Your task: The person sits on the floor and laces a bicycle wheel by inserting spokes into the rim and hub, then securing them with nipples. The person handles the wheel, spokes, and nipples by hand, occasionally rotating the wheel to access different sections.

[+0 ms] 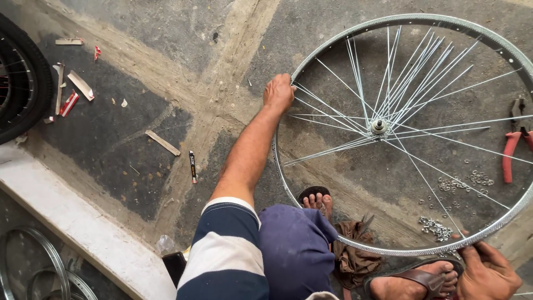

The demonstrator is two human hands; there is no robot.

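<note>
A silver bicycle wheel rim (355, 245) with thin loose spokes and a centre hub (379, 126) lies flat over the concrete floor. My left hand (278, 93) grips the rim at its far left side, arm stretched out. My right hand (486, 274) holds the rim's near edge at the lower right, beside my sandalled foot (413, 280). Several small metal nipples (436, 228) lie on the floor inside the wheel.
Red-handled pliers (509, 149) lie at the right inside the rim. A black tyred wheel (25, 83) sits at the far left, with paper scraps (75, 89) nearby. A white ledge (72, 222) runs along the lower left, bare rims (39, 269) below it. A brown rag (352, 255) lies by my feet.
</note>
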